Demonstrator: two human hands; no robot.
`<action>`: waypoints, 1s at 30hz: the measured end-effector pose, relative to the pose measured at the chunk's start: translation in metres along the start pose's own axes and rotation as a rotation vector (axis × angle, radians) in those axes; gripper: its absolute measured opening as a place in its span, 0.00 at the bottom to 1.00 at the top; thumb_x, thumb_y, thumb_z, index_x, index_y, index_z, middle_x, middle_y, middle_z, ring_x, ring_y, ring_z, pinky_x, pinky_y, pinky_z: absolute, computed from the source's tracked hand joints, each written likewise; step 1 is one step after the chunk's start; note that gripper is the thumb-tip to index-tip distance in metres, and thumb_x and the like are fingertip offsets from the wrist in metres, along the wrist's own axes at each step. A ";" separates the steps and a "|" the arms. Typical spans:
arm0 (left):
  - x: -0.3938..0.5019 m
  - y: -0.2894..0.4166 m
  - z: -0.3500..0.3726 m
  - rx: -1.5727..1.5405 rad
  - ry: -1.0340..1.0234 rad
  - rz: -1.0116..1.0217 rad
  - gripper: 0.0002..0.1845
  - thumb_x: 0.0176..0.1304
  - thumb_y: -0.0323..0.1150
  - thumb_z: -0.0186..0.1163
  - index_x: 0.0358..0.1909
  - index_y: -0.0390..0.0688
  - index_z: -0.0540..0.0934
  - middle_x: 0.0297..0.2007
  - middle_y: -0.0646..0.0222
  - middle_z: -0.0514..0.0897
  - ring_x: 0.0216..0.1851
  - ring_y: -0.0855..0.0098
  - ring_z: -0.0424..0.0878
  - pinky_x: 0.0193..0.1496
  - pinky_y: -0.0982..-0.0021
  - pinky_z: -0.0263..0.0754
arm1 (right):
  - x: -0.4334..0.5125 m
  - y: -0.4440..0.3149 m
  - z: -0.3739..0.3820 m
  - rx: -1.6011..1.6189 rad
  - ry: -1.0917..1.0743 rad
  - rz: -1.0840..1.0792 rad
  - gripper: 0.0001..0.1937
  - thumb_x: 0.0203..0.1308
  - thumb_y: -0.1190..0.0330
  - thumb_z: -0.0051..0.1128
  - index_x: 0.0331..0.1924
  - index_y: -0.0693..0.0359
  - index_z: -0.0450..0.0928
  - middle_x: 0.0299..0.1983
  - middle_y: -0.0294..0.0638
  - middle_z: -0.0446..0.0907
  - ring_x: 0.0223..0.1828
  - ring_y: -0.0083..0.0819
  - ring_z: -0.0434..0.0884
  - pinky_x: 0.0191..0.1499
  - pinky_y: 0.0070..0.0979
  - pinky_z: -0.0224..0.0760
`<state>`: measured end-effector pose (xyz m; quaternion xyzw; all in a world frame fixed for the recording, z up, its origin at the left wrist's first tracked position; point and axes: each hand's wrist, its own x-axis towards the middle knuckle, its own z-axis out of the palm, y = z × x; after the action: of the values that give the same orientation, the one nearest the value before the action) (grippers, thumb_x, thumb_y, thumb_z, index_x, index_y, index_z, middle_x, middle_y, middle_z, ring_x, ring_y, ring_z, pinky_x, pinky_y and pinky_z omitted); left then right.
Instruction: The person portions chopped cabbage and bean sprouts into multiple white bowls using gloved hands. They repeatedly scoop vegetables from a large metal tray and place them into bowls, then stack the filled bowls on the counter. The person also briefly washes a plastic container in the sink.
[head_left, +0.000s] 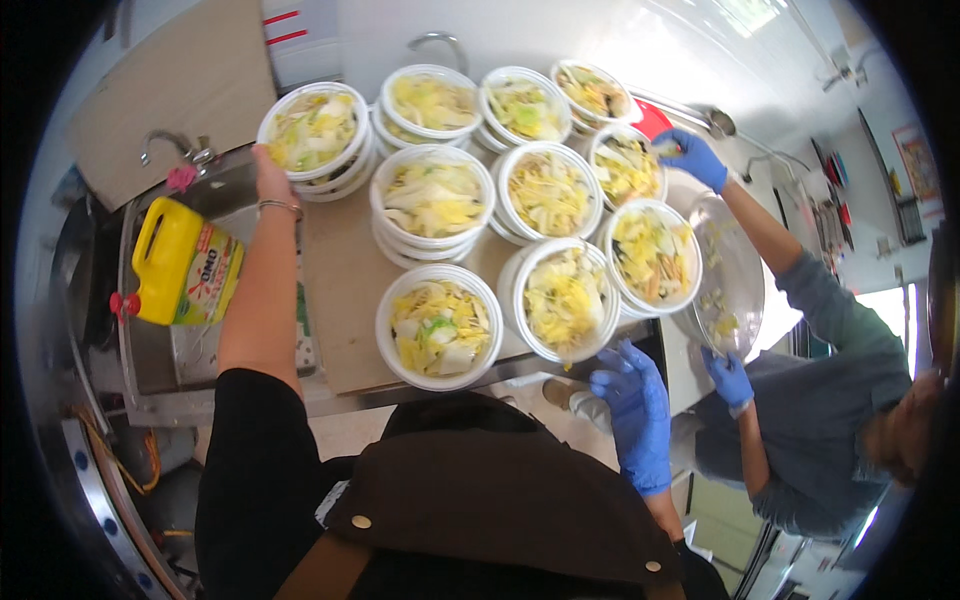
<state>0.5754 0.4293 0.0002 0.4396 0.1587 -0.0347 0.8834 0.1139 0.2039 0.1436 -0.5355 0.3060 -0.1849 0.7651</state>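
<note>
Stacked round white plastic bowls hold chopped cabbage and other vegetables on a beige board. My bare left hand (271, 174) is against the left side of the far-left stack, at its top bowl (312, 129); whether it grips the bowl is unclear. In a blue glove, my right hand (634, 412) is raised with fingers apart and nothing in it, just below the front right stack (564, 298). A single-looking front bowl (439, 328) stands near the board's edge, between my arms. Behind it is another stack (433, 193).
At right a co-worker in blue gloves (694, 157) reaches over a bowl and touches a large metal basin (724, 277) with cabbage bits. On the left, a yellow detergent jug (187, 262) stands at a steel sink (184, 367) with a tap (176, 146). A red item (651, 118) lies behind the bowls.
</note>
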 end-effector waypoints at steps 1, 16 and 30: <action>-0.001 0.000 0.003 0.041 0.009 -0.003 0.32 0.64 0.56 0.37 0.54 0.38 0.68 0.53 0.62 0.72 0.53 0.66 0.72 0.55 0.64 0.65 | -0.001 -0.001 0.000 0.014 0.002 -0.002 0.23 0.62 0.56 0.42 0.55 0.64 0.63 0.49 0.48 0.72 0.42 0.31 0.76 0.47 0.29 0.68; 0.008 0.016 -0.005 0.128 -0.072 0.041 0.38 0.60 0.62 0.34 0.57 0.38 0.64 0.58 0.63 0.67 0.57 0.66 0.66 0.60 0.65 0.57 | -0.012 0.000 -0.067 -0.216 0.324 -0.194 0.17 0.58 0.71 0.50 0.52 0.65 0.68 0.42 0.40 0.74 0.40 0.24 0.74 0.46 0.21 0.67; -0.139 0.023 -0.103 0.498 0.174 0.383 0.28 0.62 0.47 0.45 0.61 0.44 0.59 0.62 0.61 0.57 0.64 0.67 0.52 0.61 0.62 0.48 | 0.123 -0.057 -0.288 -0.741 0.728 0.046 0.23 0.50 0.67 0.57 0.52 0.65 0.69 0.46 0.49 0.74 0.48 0.33 0.74 0.47 0.25 0.69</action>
<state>0.4224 0.5136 0.0030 0.6655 0.1347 0.1319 0.7222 0.0162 -0.0956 0.0942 -0.6647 0.6088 -0.2215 0.3721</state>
